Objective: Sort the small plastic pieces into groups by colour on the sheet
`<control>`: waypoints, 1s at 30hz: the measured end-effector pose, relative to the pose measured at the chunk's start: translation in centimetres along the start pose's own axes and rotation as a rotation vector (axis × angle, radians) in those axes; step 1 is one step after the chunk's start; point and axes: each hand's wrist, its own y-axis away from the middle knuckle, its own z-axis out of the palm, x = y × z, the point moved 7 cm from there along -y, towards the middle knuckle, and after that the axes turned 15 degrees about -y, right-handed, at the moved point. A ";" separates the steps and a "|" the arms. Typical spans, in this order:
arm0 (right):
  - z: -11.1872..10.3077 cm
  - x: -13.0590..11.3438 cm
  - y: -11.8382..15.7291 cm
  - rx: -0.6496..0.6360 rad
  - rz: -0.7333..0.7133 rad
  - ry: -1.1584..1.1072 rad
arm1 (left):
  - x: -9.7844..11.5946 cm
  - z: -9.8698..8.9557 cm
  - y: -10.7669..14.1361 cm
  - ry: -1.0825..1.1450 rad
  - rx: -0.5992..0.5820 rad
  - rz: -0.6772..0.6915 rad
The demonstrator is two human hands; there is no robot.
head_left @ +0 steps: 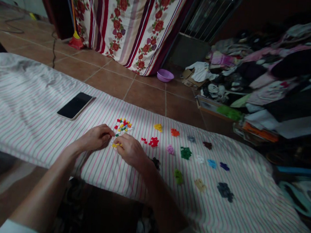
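Small coloured pieces lie on a striped cloth (103,113). My left hand (96,137) is at the left edge of a mixed pile (124,124), thumb and fingers pressed together. Close beside it on the right, my right hand (130,149) has its fingertips bent down over some yellow pieces (115,145). What either hand pinches is too small to make out. Sorted piles spread to the right, among them red (153,142), yellow (158,127), orange (175,132), dark green (185,152) and lime green (178,176). A black pile (155,163) is partly hidden by my right forearm.
A phone (75,106) lies on the cloth at the left. Grey (225,191), beige (200,185) and purple (224,166) piles are farther right. Beyond the cloth are a purple basin (165,75), a floral curtain (137,23) and heaped clothes (273,65).
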 end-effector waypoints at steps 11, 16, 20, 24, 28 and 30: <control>-8.5 4.0 0.6 0.402 0.125 -0.163 | -0.1 0.0 0.0 -0.023 0.026 0.017; -13.3 10.0 4.0 0.761 0.381 -0.159 | -0.1 0.0 0.0 -0.019 0.014 0.019; -14.1 14.6 6.8 0.932 0.615 -0.335 | -0.1 0.0 -0.1 -0.024 0.013 0.023; -13.8 16.9 8.2 0.913 0.735 -0.357 | -0.1 0.1 -0.1 -0.032 0.008 0.020; -13.4 17.3 8.2 0.842 0.741 -0.300 | -0.3 0.3 -0.1 -0.033 0.014 0.011; -13.2 17.1 7.9 0.811 0.741 -0.283 | -0.4 0.3 -0.1 -0.034 0.018 0.005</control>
